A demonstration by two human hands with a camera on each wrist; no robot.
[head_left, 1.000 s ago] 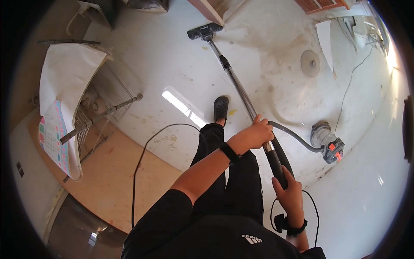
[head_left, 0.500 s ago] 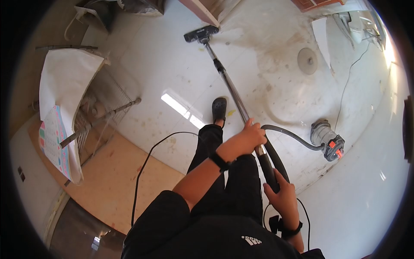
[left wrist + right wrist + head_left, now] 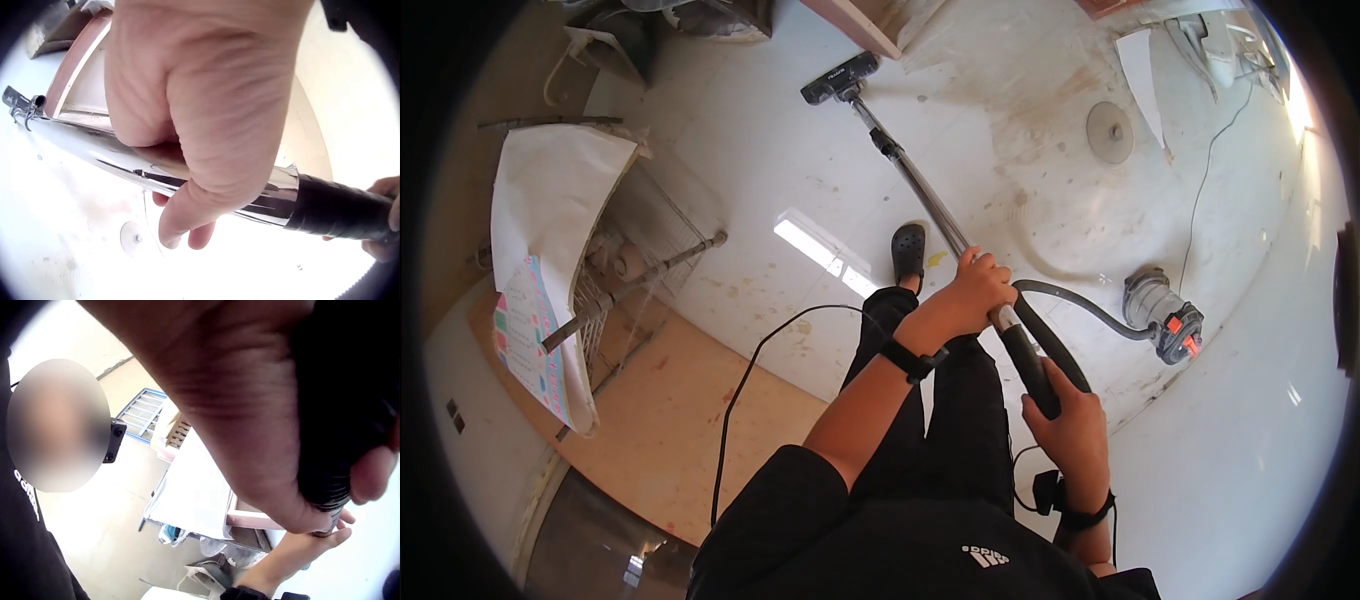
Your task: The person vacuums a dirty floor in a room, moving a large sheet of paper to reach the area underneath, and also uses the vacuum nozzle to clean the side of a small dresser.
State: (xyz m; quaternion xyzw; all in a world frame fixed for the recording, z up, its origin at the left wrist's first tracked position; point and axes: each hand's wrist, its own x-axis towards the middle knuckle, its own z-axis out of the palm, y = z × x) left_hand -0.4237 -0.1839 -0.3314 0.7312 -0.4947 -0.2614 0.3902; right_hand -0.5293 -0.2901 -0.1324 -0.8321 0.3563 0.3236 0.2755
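Both hands hold a vacuum cleaner wand (image 3: pixel 925 195), which slants away across the floor. My left hand (image 3: pixel 978 290) curls around the chrome tube just ahead of the black handle (image 3: pixel 1032 370). Closer to my body, my right hand (image 3: pixel 1072 430) grips that handle, its thumb lying along it. In the left wrist view the left fingers (image 3: pixel 206 212) wrap under the shiny tube. The right wrist view has the right hand (image 3: pixel 250 425) around the black grip. Flat on the floor at the far end lies the black floor nozzle (image 3: pixel 840 78), near a wooden panel's corner.
The vacuum canister (image 3: pixel 1162 315) sits at right, joined by a grey hose (image 3: pixel 1080 305). A round drain cover (image 3: pixel 1110 132) and brown stains mark the pale floor. At left stands a rack with white sheeting (image 3: pixel 555 190). A black cord (image 3: pixel 745 385) loops beside my legs.
The floor nozzle has slid left, away from the wooden panel's corner, and turned a little. The left hand shifted slightly left and forward with the wand; both hands kept their hold.
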